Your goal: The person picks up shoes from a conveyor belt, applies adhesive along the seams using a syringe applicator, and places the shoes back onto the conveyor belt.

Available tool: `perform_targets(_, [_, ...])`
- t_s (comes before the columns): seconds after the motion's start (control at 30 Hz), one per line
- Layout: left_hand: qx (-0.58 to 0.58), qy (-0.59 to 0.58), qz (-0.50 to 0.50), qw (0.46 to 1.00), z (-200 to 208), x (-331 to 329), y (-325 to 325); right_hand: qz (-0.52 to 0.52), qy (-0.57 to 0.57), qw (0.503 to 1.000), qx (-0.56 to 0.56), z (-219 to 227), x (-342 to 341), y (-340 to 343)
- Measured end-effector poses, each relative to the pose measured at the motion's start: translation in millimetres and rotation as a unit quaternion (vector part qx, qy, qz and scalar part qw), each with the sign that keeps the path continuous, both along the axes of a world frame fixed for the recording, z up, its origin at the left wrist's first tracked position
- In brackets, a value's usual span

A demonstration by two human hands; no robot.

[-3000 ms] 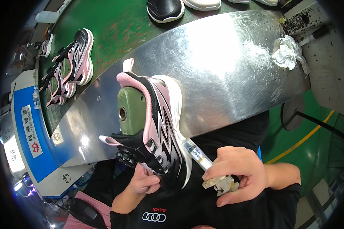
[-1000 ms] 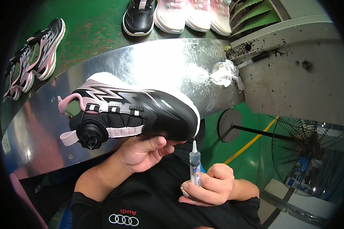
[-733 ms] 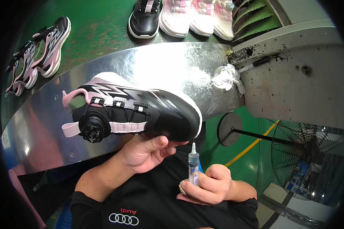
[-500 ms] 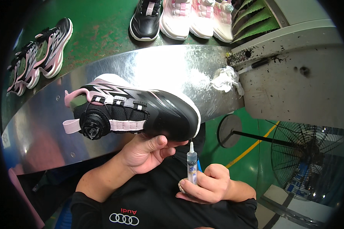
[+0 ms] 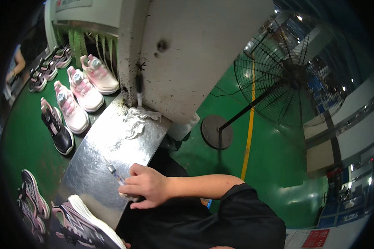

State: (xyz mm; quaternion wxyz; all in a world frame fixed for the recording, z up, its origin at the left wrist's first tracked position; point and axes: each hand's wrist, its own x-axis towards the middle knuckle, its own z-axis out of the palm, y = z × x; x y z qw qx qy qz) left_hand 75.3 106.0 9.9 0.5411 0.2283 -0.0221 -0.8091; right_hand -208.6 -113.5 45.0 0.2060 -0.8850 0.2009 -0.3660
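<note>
My right hand [image 5: 147, 186] is closed around a clear syringe [image 5: 116, 174], its thin tip pointing up and left over the metal tabletop [image 5: 99, 153]. At the lower edge, a sliver of my left hand [image 5: 128, 245] shows by the toe of a black and pink sneaker [image 5: 85, 224] with a white sole. That hand grips the sneaker, though most of its fingers are hidden. The sneaker is tilted and partly cut off by the picture's edge.
A crumpled white cloth [image 5: 137, 122] lies at the table's far end, near a black-handled brush [image 5: 139, 89]. Beyond stand a black sneaker [image 5: 56, 128] and several pink-white sneakers [image 5: 72, 110] on a green surface before a machine with green strips [image 5: 79, 43]. A fan [image 5: 293, 74] stands right.
The view has swung to the right. The sneaker and my left hand now sit at the lower left edge. My right hand, with the syringe, has moved away from the sneaker's toe, over the metal table.
</note>
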Motion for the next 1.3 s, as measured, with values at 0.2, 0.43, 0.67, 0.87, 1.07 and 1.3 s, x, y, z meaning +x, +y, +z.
perform_targets(0.2, [0.066, -0.202, 0.065, 0.975, 24.9, 23.6, 10.8, -0.040, 0.009, 0.999, 0.019, -27.3, 20.9, -28.3])
perform_targets(0.43, [0.006, -0.405, 0.113, 0.907, 58.5, 60.6, -94.0, -0.035, 0.000, 0.997, 0.066, -38.5, 41.2, -42.5])
perform_targets(0.67, [-0.072, -0.449, 0.127, 0.882, 15.8, 116.3, -275.2, -0.087, 0.031, 0.995, 0.039, -24.7, 26.1, -45.3])
perform_targets(0.87, [0.005, -0.490, 0.109, 0.865, -10.5, 115.6, -297.2, -0.056, 0.013, 0.998, 0.032, -32.9, 37.1, -43.6])
perform_targets(1.07, [-0.070, -0.666, 0.127, 0.732, 1.4, 124.4, -229.5, -0.067, 0.017, 0.997, 0.039, -37.2, 34.4, -40.4])
perform_targets(1.3, [0.017, -0.664, 0.362, 0.654, -4.1, 180.2, -122.8, -0.060, 0.013, 0.998, 0.027, -33.5, 40.1, -41.6])
